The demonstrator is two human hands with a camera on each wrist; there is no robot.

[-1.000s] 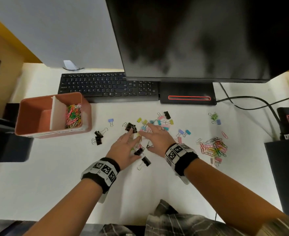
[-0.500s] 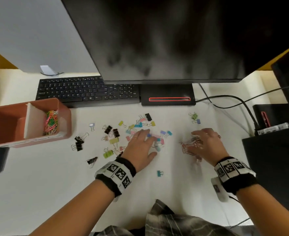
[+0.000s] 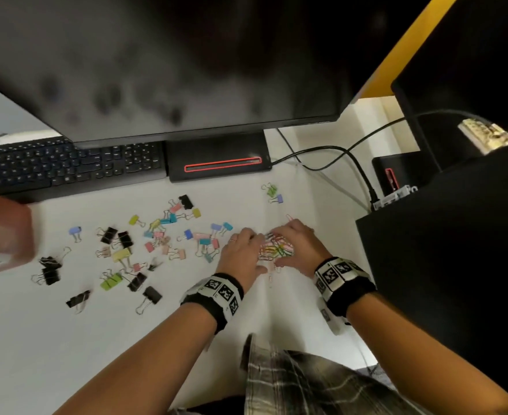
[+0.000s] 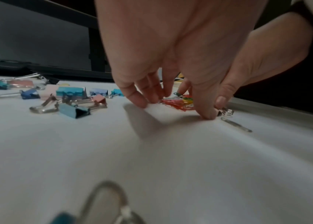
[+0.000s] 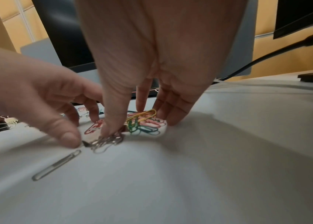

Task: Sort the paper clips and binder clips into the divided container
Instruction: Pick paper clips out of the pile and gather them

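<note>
My left hand (image 3: 240, 253) and right hand (image 3: 299, 250) cup the paper clip pile (image 3: 275, 250) from nine and three o'clock, fingertips down on the desk (image 3: 66, 339), fingers bent loosely around it without lifting. One loose silver clip (image 5: 55, 165) lies flat at six o'clock, long axis running seven to one. Binder clips (image 3: 156, 238) scatter toward nine.

The heap of wire paper clips (image 5: 144, 122) was red, green, yellow and pink; scattered folding binder clips (image 3: 120, 235) were black, blue, teal, pink, lime; the plastic divided container (image 3: 10, 235) was terracotta.
</note>
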